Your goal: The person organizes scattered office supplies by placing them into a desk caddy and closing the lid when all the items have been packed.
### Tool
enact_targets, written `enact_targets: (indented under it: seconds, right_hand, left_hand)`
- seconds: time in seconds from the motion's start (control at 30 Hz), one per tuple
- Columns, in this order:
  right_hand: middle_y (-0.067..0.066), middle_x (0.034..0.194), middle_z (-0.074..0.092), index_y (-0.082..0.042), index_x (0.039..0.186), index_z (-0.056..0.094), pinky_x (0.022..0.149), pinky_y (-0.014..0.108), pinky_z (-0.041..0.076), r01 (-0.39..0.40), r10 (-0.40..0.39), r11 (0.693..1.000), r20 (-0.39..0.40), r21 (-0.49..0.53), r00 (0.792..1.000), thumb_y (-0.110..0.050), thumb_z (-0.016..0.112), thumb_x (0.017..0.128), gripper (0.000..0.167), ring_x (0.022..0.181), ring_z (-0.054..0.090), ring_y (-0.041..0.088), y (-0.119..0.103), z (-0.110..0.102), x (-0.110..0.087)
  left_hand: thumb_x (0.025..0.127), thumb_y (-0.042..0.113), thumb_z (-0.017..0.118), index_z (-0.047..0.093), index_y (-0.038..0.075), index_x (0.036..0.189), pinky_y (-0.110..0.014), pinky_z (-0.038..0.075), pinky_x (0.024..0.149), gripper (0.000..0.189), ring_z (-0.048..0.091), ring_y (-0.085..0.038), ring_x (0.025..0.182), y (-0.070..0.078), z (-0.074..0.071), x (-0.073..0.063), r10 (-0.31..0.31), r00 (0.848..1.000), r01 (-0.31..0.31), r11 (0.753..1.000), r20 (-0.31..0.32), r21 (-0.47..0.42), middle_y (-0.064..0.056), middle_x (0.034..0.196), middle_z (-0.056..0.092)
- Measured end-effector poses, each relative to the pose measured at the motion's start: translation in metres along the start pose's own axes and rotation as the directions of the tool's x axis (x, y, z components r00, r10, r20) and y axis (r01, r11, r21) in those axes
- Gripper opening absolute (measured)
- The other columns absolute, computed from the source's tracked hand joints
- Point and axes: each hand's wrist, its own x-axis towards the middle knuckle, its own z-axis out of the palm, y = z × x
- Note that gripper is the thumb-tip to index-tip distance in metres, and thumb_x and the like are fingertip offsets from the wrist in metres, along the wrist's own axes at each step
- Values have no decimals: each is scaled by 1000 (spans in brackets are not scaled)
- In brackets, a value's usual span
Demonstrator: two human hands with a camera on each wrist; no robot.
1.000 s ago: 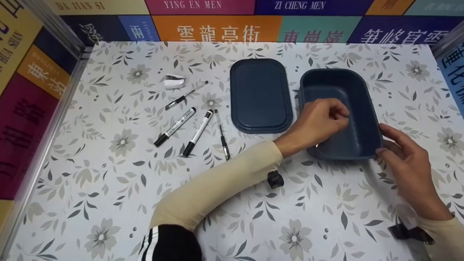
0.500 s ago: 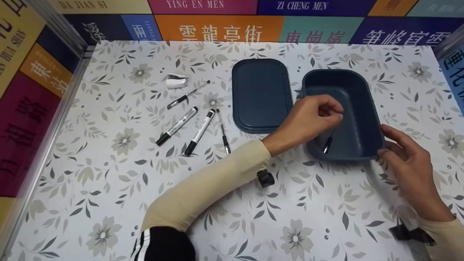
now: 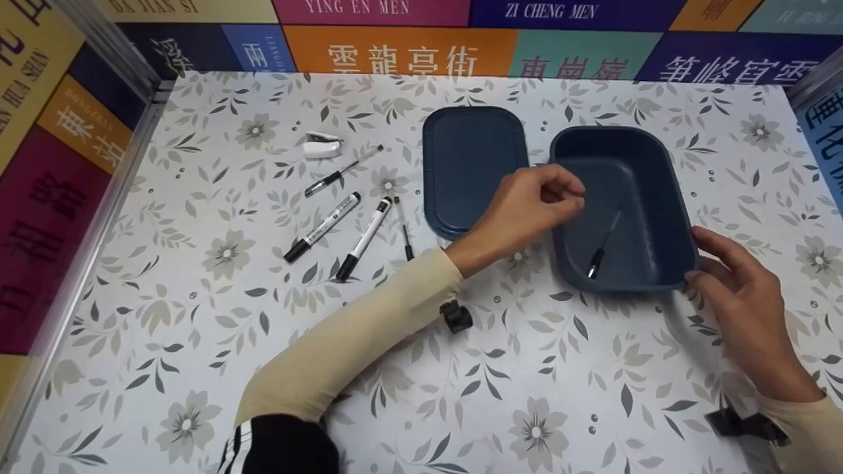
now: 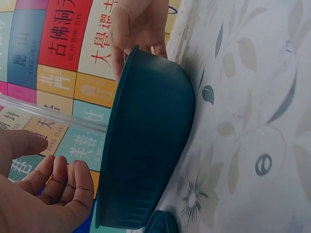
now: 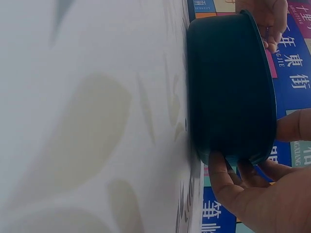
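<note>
A dark blue plastic box (image 3: 662,191) stands without its lid on the right side of the table. Inside lies a gel pen (image 3: 597,255) with a clear barrel and black grip. My left hand (image 3: 520,204), with loosely curled fingers and nothing in them, hovers just left of the box, over the edge of the matching lid (image 3: 471,158). In the left wrist view, the thumb stands apart from those fingers. My right hand (image 3: 744,309) holds the box's near right corner, its thumb at the rim and its fingers along the outer wall (image 5: 228,92).
Left of the lid lie two black-capped markers (image 3: 323,227) and two more gel pens (image 3: 342,172), one partly covered by my left sleeve. Behind them is a small white stapler (image 3: 321,147). Printed panels (image 3: 402,56) border the floral-covered table.
My left hand has drawn back leftward out of the box, leaving the gel pen in view on the box floor. My right hand has stayed at the corner.
</note>
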Motion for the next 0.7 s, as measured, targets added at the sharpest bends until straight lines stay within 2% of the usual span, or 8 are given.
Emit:
enact_targets:
  seconds: [0.23,0.4,0.53,0.7]
  right_hand:
    - [11,157,55,0,159,54,95,14,55,7,-8,999,8,31,1000,15,58,103,57,125,68,14,0,0,0]
    - [10,154,58,3,157,55,92,15,56,19,-19,998,-8,61,1000,17,57,102,57,121,71,15,-1,1,-1]
    - [11,154,58,1,156,58,89,16,57,21,-19,997,-25,69,999,18,58,101,58,116,72,15,-2,2,-1]
    - [9,152,53,4,153,60,89,16,58,39,-36,996,-38,76,999,21,58,99,57,115,72,16,-2,4,-2]
  left_hand:
    - [100,7,75,80,4,112,-22,57,77,13,71,-8,82,-3,-16,-4,-20,999,20,1000,-29,-19,3,94,77]
    - [101,4,74,80,0,114,-26,59,74,15,72,-14,80,-6,-27,-10,-26,999,22,997,-47,-69,1,93,78]
    - [101,6,75,80,1,112,-28,59,73,13,73,-20,80,-7,-35,-14,-32,998,26,995,-58,-94,0,92,78]
    - [102,7,73,79,4,112,-29,60,76,12,72,-20,82,-6,-47,-19,-49,997,45,995,-52,-92,-1,95,78]
